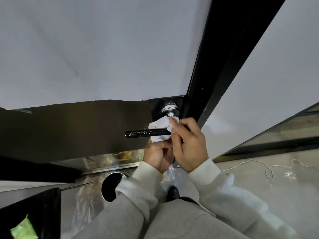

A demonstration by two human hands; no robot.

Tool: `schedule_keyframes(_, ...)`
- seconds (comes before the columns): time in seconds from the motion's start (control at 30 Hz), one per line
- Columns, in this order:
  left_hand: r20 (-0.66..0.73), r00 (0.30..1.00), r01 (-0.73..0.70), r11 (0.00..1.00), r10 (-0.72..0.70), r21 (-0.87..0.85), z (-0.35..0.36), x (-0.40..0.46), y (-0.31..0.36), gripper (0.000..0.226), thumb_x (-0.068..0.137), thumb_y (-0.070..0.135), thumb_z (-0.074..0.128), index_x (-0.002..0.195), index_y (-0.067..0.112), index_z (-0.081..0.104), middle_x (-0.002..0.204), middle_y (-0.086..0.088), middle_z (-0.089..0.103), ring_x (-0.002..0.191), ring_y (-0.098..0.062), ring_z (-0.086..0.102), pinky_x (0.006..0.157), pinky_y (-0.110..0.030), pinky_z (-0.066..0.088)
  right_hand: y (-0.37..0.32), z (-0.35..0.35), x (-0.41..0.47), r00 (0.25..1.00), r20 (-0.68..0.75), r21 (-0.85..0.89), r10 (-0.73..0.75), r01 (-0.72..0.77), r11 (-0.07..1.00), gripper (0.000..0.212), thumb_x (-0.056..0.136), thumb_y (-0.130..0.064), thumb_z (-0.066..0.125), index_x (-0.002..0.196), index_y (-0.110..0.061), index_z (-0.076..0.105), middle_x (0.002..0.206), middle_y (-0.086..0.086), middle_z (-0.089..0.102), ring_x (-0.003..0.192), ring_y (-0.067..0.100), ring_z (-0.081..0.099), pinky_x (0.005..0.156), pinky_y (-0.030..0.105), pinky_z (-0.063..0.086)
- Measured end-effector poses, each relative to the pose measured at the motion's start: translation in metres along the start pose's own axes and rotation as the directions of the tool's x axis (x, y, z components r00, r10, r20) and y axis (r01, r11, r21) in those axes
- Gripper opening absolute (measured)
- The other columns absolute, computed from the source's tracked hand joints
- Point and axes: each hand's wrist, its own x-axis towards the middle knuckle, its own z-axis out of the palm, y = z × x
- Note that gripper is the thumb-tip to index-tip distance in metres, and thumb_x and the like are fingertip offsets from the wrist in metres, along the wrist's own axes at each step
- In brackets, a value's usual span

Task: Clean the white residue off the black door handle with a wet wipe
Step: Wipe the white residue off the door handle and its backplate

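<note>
Right beside handle — wipe, right hand

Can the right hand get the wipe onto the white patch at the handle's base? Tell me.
Probably yes: the right hand holds the wet wipe just below the white residue, with nothing between them.

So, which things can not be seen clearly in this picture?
- Head view: the right end of the door handle is hidden by the wet wipe and right hand.
- What the left hand grips: covered by the right hand.
- Green object, bottom left: cut off, blurred.
</note>
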Motion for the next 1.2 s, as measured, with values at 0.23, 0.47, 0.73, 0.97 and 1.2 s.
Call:
schedule_keyframes(0.23, -0.055, 0.994, 0.088, 0.993, -0.093, -0.08, -0.003, -0.004, -0.001, 0.069, 0.059, -0.019, 0.045, 0.126, -0.003, 0.048, 0.084, -0.02, 0.068, 0.072, -0.027, 0.07, 0.062, -0.028, 0.057, 0.01, -0.012, -0.004, 0.999, -0.042, 0.019, -0.029, 0.03, 0.999, 0.028, 0.088, 0.004, 0.056, 0.109, 0.0, 0.073, 0.099, 0.013, 0.065, 0.078, 0.012, 0.062, 0.074, 0.019, 0.051)
schedule_keyframes(0.47, -0.034, 0.999, 0.038, 0.998, -0.039, -0.055, -0.001, -0.009, -0.001, 0.063, 0.073, -0.027, 0.029, 0.101, 0.005, 0.076, 0.086, -0.018, 0.073, 0.07, -0.024, 0.073, 0.055, -0.028, 0.057, 0.008, -0.01, -0.01, 0.999, -0.005, -0.006, -0.053, 0.053, 0.999, 0.034, 0.091, -0.004, 0.051, 0.119, -0.001, 0.07, 0.107, 0.014, 0.062, 0.088, 0.017, 0.062, 0.076, 0.025, 0.053)
schedule_keyframes(0.73, -0.106, 0.994, 0.013, 1.0, -0.015, -0.022, -0.001, -0.009, 0.005, 0.06, 0.076, -0.028, 0.023, 0.102, 0.001, 0.067, 0.086, -0.019, 0.071, 0.071, -0.024, 0.072, 0.059, -0.028, 0.058, 0.0, -0.005, -0.004, 0.997, 0.023, -0.018, -0.076, 0.076, 0.997, 0.031, 0.088, 0.003, 0.058, 0.115, -0.003, 0.072, 0.104, 0.015, 0.056, 0.083, 0.013, 0.053, 0.073, 0.023, 0.049)
schedule_keyframes(0.97, -0.117, 0.993, 0.016, 0.996, -0.026, -0.09, -0.004, -0.002, 0.01, 0.064, 0.072, -0.029, 0.022, 0.122, -0.006, 0.055, 0.086, -0.021, 0.066, 0.075, -0.025, 0.068, 0.074, -0.029, 0.061, 0.004, -0.009, -0.004, 0.99, -0.142, 0.023, 0.028, -0.025, 0.999, 0.028, 0.087, 0.006, 0.066, 0.109, -0.007, 0.076, 0.097, 0.007, 0.071, 0.083, 0.013, 0.067, 0.076, 0.02, 0.053)
schedule_keyframes(1.2, -0.079, 0.996, -0.035, 0.997, 0.03, -0.063, 0.008, -0.008, 0.006, 0.058, 0.069, -0.03, 0.019, 0.105, -0.009, 0.059, 0.077, -0.021, 0.06, 0.069, -0.025, 0.069, 0.067, -0.03, 0.06, -0.01, -0.005, 0.009, 0.965, -0.237, 0.041, 0.111, -0.104, 0.994, 0.018, 0.089, -0.002, 0.069, 0.103, -0.008, 0.078, 0.099, 0.008, 0.072, 0.087, 0.013, 0.067, 0.081, 0.019, 0.052)
